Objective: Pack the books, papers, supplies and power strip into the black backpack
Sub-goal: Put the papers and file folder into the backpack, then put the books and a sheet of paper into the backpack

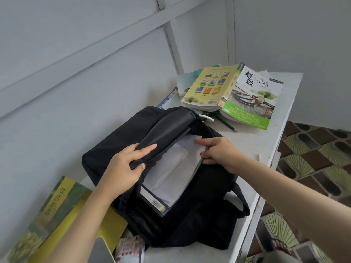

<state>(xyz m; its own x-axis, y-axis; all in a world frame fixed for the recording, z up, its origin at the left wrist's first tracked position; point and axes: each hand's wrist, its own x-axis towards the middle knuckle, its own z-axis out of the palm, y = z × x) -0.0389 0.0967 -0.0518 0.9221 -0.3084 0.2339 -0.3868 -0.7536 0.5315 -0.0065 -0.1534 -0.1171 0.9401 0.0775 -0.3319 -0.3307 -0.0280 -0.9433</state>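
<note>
Characters "超级" read clearly on the open book lying face down beyond the black backpack on the white table. We see the left hand gripping the backpack's flap and the right hand pinching the edge of the white papers inside the opening, between both hands.

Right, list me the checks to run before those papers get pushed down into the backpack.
1. Mouth of the backpack held open: ok, the left hand grips the flap.
2. Grip on the papers: ok, the right hand pinches their edge.
3. Papers fully in: not ok, top corner sits at the mouth.
4. Room beside the barcoded book: cannot tell.
5. Everything else packed: not ok, the open book and pencil lie on the shelf.
</note>
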